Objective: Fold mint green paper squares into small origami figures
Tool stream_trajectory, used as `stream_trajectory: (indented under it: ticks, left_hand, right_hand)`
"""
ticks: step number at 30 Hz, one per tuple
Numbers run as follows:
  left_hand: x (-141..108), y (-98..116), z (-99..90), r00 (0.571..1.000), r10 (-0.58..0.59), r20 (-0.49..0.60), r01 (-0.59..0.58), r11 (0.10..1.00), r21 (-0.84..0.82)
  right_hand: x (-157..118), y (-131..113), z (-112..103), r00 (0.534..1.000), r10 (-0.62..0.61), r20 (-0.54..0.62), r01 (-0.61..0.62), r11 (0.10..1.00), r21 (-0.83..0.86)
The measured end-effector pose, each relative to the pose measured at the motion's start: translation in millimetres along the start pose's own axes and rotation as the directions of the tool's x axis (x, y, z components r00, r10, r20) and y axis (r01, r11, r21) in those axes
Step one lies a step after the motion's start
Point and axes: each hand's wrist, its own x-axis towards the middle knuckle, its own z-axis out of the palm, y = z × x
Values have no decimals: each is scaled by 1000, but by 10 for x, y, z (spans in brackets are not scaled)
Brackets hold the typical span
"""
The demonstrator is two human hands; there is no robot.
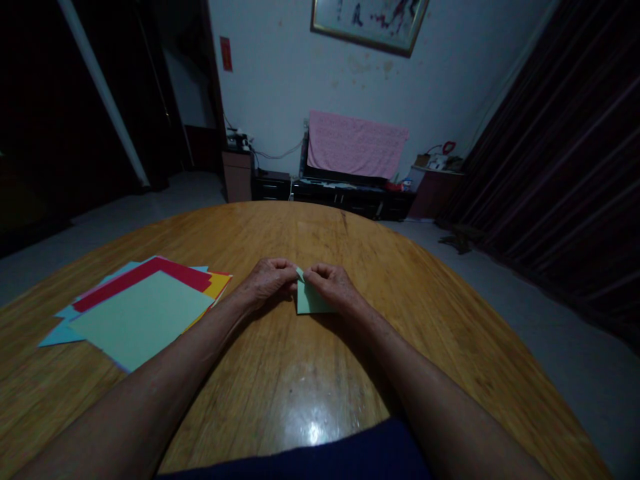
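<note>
A small folded piece of light green paper [314, 301] is at the middle of the wooden table, between my two hands. My left hand [270, 279] pinches its upper left corner, where a narrow flap sticks up. From the other side my right hand [331, 283] has its thumb and fingers closed on the paper's upper edge, covering the right part of it. The paper's lower edge shows straight and flat near the tabletop. How the folds lie under the fingers is hidden.
Left of my forearm lies a fanned stack of coloured paper sheets [145, 317], pale green on top, with red, yellow and blue below. The round wooden table [280, 373] curves away ahead. Beyond it stands a low black cabinet [340, 195] under a pink cloth [356, 145].
</note>
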Motion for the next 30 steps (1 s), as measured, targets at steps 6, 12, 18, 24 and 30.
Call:
stream_trajectory:
  ticks: [6, 12, 18, 24, 30]
  left_hand:
    - [-21, 44, -51, 990, -40, 135, 51, 996, -79]
    - [-9, 42, -30, 996, -37, 84, 42, 997, -59]
    - [-35, 46, 33, 998, -55, 32, 57, 995, -85]
    - [-26, 26, 33, 998, -31, 63, 37, 994, -99]
    - [-60, 147, -60, 970, -103, 221, 122, 990, -73]
  right_hand:
    - [-43, -48, -20, 997, 67, 37, -70, 994, 85]
    - [-41, -43, -29, 999, 47, 24, -48, 998, 50]
    - [-34, -38, -20, 998, 47, 30, -49, 998, 46]
    - [-58, -38, -2, 996, 85, 23, -87, 991, 104]
    - [-69, -50, -65, 990, 119, 77, -132, 975, 179]
